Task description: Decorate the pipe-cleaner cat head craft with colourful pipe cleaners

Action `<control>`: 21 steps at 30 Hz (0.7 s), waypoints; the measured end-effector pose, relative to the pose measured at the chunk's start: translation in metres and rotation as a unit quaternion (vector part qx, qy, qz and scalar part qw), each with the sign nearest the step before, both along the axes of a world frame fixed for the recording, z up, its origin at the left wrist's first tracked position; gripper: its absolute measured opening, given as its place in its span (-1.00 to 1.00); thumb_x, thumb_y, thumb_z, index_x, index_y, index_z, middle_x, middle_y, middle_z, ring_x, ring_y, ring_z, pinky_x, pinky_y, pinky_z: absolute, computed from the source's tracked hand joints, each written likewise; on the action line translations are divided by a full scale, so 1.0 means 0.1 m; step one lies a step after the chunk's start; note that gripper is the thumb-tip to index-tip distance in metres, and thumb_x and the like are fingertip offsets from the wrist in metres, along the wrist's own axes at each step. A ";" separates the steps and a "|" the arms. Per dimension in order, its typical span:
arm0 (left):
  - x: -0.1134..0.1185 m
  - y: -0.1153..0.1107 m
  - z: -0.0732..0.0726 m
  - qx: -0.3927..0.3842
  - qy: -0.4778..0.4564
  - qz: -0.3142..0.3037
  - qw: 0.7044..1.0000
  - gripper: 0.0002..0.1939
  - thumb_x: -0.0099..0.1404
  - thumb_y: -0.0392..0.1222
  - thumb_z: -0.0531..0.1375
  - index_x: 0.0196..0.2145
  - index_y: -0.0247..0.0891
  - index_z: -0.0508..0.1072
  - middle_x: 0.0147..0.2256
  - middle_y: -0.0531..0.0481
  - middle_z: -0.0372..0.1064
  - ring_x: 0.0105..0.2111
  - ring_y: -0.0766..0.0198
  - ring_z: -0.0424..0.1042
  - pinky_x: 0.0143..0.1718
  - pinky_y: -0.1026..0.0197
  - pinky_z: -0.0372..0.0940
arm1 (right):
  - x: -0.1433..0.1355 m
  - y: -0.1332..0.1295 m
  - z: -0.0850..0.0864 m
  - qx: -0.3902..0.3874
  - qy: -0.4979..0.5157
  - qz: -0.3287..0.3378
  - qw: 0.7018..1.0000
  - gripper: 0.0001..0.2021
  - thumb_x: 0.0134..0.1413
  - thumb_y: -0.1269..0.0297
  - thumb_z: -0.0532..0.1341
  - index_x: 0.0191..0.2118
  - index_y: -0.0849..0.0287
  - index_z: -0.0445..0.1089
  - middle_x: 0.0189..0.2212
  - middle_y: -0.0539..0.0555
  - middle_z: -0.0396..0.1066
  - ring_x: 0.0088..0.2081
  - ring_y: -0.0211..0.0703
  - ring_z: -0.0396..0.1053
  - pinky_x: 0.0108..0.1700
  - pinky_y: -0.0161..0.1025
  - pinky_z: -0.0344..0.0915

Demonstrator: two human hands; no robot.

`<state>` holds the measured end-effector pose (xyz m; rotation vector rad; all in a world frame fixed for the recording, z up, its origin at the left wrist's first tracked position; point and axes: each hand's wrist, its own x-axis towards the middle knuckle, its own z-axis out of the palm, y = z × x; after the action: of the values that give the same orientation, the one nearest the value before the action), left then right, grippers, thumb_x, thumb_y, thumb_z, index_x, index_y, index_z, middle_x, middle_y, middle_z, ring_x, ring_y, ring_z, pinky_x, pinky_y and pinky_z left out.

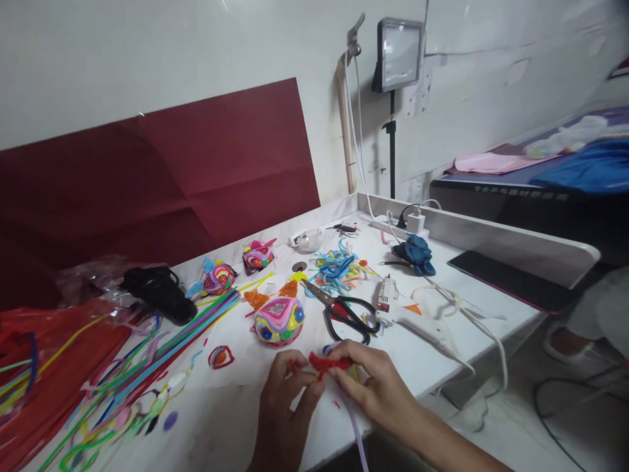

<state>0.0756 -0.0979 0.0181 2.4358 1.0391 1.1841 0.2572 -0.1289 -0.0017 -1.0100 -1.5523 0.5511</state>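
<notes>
A short bunched piece of red pipe cleaner (330, 362) is pinched between my two hands at the table's front edge. My left hand (287, 410) has its thumb and fingertips closed at the left end, where a bit of red shows between the fingers. Closed over the right end is my right hand (376, 387). A pale purple strip (358, 432) hangs below the right hand. Just beyond my hands sit a colourful fish-like craft (280, 321) with orange ears or fins, and black-handled scissors (344, 313). To the left lies a small red loop with an orange centre (221, 357).
A white glue gun (422, 328) with its cord lies at the right. Behind are a pile of pipe cleaner scraps (339, 265), two smaller crafts (219, 278), and a dark phone-like slab (511, 278). Long pipe cleaners (187, 337) and red plastic wrap (63, 387) cover the left.
</notes>
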 end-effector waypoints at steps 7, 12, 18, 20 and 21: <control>0.21 -0.03 0.02 0.119 0.012 0.038 0.992 -0.84 0.29 -0.27 0.14 -0.41 -0.07 0.46 -0.31 -0.01 0.44 -0.22 0.09 0.47 -0.12 0.02 0.40 | 0.15 -0.05 0.08 0.247 -0.274 -0.206 0.907 -0.80 0.33 0.48 0.02 -0.16 0.24 0.39 -0.42 0.08 0.39 -0.38 -0.17 0.25 -0.36 -0.23 0.23; 0.32 0.02 0.20 0.213 0.074 -0.010 0.974 -0.82 0.23 -0.37 0.13 -0.39 -0.06 0.40 -0.51 0.08 0.42 -0.40 0.14 0.48 -0.15 0.00 0.36 | 0.25 -0.09 0.15 0.252 -0.298 -0.176 0.904 -0.74 0.39 0.42 -0.04 -0.15 0.25 0.40 -0.32 0.14 0.44 -0.27 -0.15 0.36 -0.24 -0.23 0.35; 0.39 0.11 0.32 0.165 0.060 -0.006 0.984 -0.78 0.30 -0.37 0.09 -0.48 -0.17 0.39 -0.55 0.11 0.42 -0.46 0.26 0.46 -0.20 0.15 0.32 | 0.42 -0.24 0.06 0.154 -0.218 -0.043 0.963 -0.56 0.34 0.48 -0.05 0.25 0.07 0.21 -0.09 0.14 0.52 -0.10 -0.16 0.50 -0.11 -0.28 0.46; 0.41 0.11 0.30 0.091 0.053 0.002 0.994 -0.75 0.33 -0.30 0.09 -0.51 -0.21 0.40 -0.56 0.10 0.42 -0.51 0.30 0.42 -0.33 0.23 0.29 | 0.47 -0.28 0.01 0.149 -0.179 -0.062 0.971 -0.48 0.31 0.46 0.04 0.32 -0.08 0.13 -0.02 0.08 0.53 -0.05 -0.13 0.51 -0.04 -0.24 0.47; 0.41 0.11 0.28 0.041 0.049 0.007 0.998 -0.73 0.34 -0.26 0.09 -0.52 -0.22 0.40 -0.58 0.09 0.41 -0.54 0.31 0.39 -0.41 0.26 0.25 | 0.49 -0.30 0.00 0.148 -0.161 -0.076 0.973 -0.46 0.29 0.45 0.08 0.31 -0.14 0.14 -0.02 0.05 0.53 -0.06 -0.11 0.52 -0.05 -0.23 0.49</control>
<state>0.1166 -0.0871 0.0464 2.5770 1.0558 1.1441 0.3064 -0.1585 -0.0021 -1.0080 -1.7598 0.0424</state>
